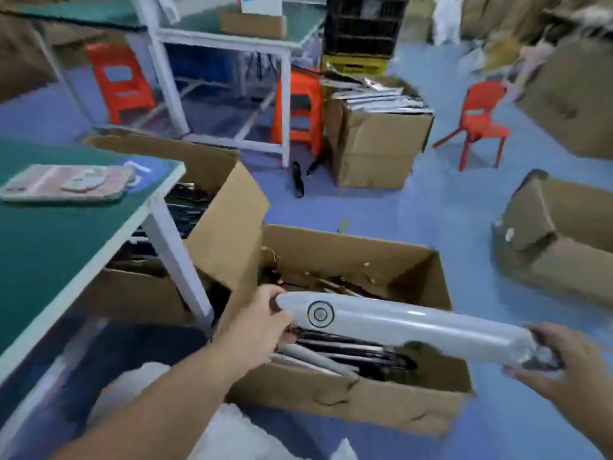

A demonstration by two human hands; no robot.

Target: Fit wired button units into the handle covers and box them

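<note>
At the left stands a green table (49,260). Just past its corner leg we see the person's left hand (262,322), fingers curled round the rounded left tip of a long grey handle cover (414,328).

The cover hangs in the air above the near half of an open cardboard box (348,242), touching none of the dark and grey parts (348,355) stacked inside. Its long axis runs nearly level, from the box's left wall across and out beyond the near right corner, dipping slightly toward the right. The rounded tip points left. A ringed round button (320,314) sits near that tip, facing up toward us.

At the right, the right hand (557,356) grips the cover's other end, where something dark shows. Blur hides what it is.

We judge the cover to be light, stiff, hollow plastic with a smooth, glossy skin that could slip. Its length makes it awkward for one hand, so holding both ends suits it. Any wire at the right end should be kept clear of the box wall.
</note>
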